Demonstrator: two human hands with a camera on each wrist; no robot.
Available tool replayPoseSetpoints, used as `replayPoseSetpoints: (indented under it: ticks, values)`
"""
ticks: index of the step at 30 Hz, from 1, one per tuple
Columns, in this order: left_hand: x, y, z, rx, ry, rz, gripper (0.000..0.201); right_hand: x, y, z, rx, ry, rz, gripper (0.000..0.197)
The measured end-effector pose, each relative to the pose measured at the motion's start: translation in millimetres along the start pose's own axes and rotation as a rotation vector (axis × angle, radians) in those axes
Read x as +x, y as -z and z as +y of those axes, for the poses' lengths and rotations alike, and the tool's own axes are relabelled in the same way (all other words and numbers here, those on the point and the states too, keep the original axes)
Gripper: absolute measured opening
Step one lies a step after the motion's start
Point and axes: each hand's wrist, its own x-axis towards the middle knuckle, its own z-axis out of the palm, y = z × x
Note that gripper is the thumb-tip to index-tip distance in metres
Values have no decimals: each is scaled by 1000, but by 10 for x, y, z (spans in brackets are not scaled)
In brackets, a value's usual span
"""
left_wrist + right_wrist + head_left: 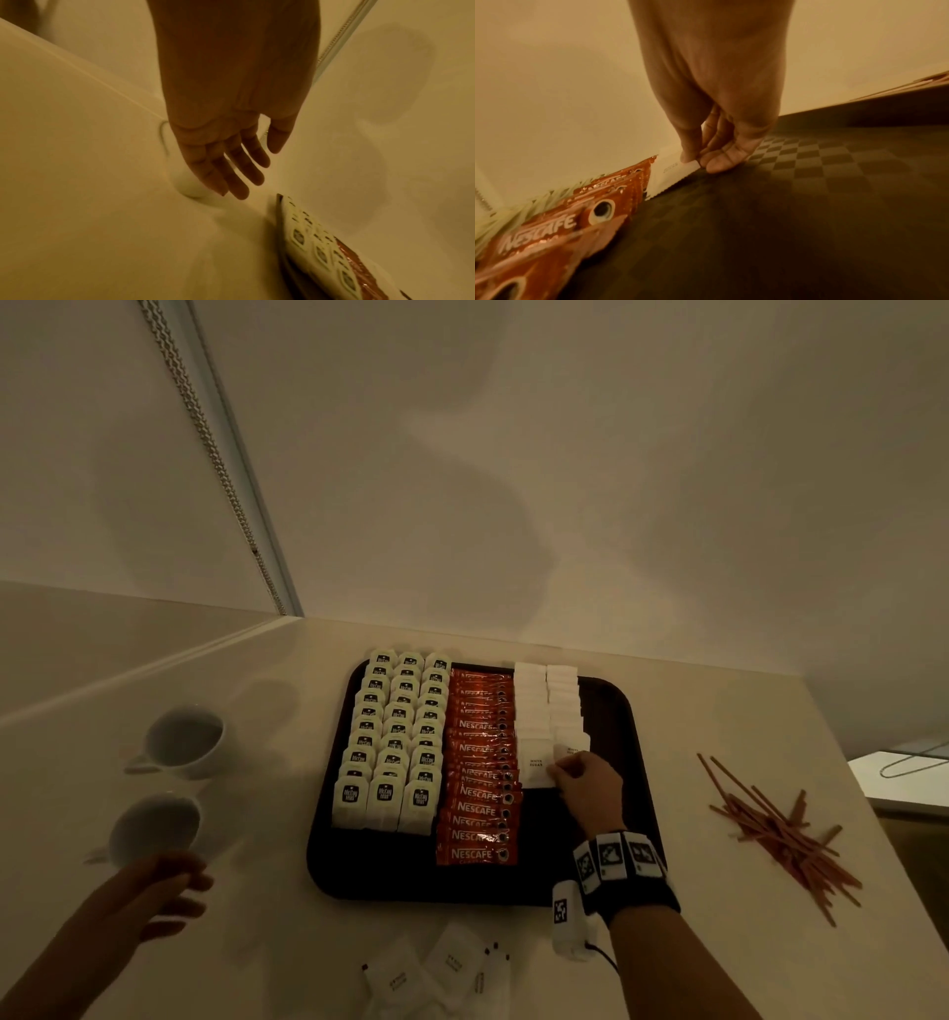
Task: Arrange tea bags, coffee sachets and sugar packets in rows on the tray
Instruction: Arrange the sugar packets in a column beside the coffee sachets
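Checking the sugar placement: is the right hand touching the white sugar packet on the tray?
Touching. The right wrist view shows the right hand pinching the sugar packet's corner between thumb and fingers, just above the tray.

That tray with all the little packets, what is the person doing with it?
A person is lining up drink packets on a dark tray. Tea bags fill three rows on its left, red Nescafe sachets run down the middle, and white sugar packets form two rows on the right. The right hand pinches a sugar packet at the near end of those rows. The left hand hovers open near two white cups. More packets wait on the counter.
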Motion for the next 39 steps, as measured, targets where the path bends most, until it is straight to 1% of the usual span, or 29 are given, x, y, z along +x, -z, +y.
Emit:
replayPoseSetpoints:
  ticks: [3,4,5,6,7,8,9,10,11,12,13,14,15,17,18,20,22,23,26,28,30,31,34,36,39]
  values:
    - [-94,168,-209,53,60,13,20,-109,36,-64,-54,78,60,15]
    - [-135,211,-270,74,82,19,19,-189,70,-104,-58,118,65,16]
    - [-174,249,-332,96,98,26,18,-291,106,-147,-50,165,34,15]
    - [-216,282,-394,118,108,33,18,-418,140,-199,-24,218,-44,12]
    - [-265,307,-459,132,119,40,17,-577,176,-250,7,265,-178,8]
    - [-324,326,-521,140,124,42,17,-766,211,-297,32,306,-354,8]
    - [-383,346,-581,143,125,44,17,-963,231,-326,2,344,-535,12]
    - [-438,365,-644,143,122,47,17,-1157,231,-324,-115,391,-687,22]
    - [-492,381,-703,145,122,49,17,-1341,212,-300,-293,455,-789,36]
    - [-542,394,-756,145,122,50,17,-1506,174,-254,-471,529,-847,53]
    - [-592,404,-809,144,120,50,17,-1647,126,-190,-606,596,-872,70]
    - [-636,413,-858,141,112,49,17,-1763,73,-126,-691,636,-878,84]
    - [-678,415,-904,138,108,47,17,-1854,18,-52,-738,646,-863,96]
    - [-760,412,-972,126,98,32,17,-1965,-75,77,-797,608,-784,115]
    - [-797,415,-997,121,93,25,17,-1997,-108,116,-823,580,-748,121]
    - [-857,426,-1033,115,90,14,17,-2023,-152,174,-884,564,-721,126]
    - [-910,449,-1077,117,87,8,18,-2024,-167,189,-957,579,-710,123]
    - [-929,468,-1099,119,83,8,19,-2017,-173,193,-960,566,-698,119]
    - [-978,516,-1142,115,74,18,19,-1994,-160,232,-835,471,-646,95]
    - [-1006,528,-1163,107,62,24,18,-1991,-133,273,-772,447,-606,79]
    - [-1026,539,-1187,103,50,29,19,-2020,-128,312,-731,435,-579,71]
    - [-1026,546,-1202,104,46,30,19,-2041,-129,329,-706,427,-572,74]
    - [-1008,551,-1219,111,39,26,19,-2079,-120,345,-646,392,-560,90]
    - [-995,546,-1204,116,32,22,19,-2066,-109,343,-643,367,-542,95]
    - [-972,546,-1183,130,27,13,19,-2030,-113,321,-680,399,-553,106]
